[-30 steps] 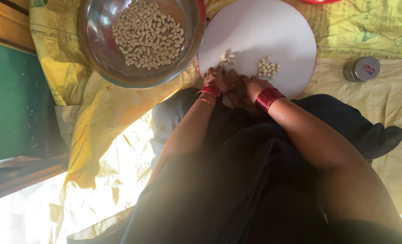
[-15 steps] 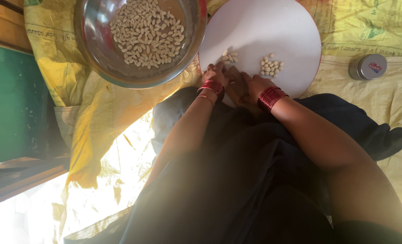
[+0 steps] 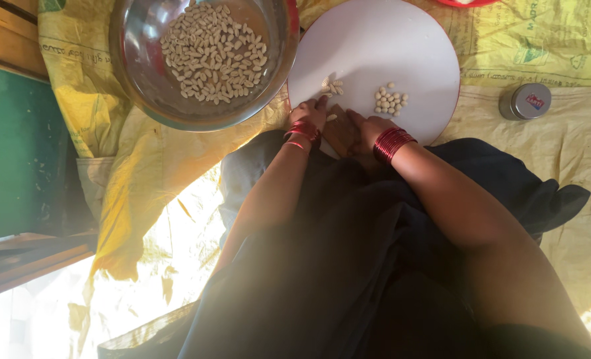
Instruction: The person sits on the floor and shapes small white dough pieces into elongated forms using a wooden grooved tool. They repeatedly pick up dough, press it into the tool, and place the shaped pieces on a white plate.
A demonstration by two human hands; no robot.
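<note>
My left hand [image 3: 311,113] and my right hand [image 3: 356,127] meet at the near edge of a round white board [image 3: 382,40]; both wrists wear red bangles. A pale peanut kernel [image 3: 332,118] shows between the fingers of the two hands, and my right hand seems to pinch it. My left fingertips rest just below a small pile of kernels [image 3: 333,86]. A second, larger pile of kernels [image 3: 390,100] lies on the board to the right. A steel bowl [image 3: 136,60] with many peanuts stands to the left of the board.
Everything sits on a yellow printed sack cloth [image 3: 541,46]. A small round tin [image 3: 525,101] stands at the right. A green board and wooden planks [image 3: 16,153] lie at the left. My dark clothing [image 3: 349,266] fills the foreground.
The hands have stayed at the board's near edge with only small finger movements. The view has shifted slightly.
</note>
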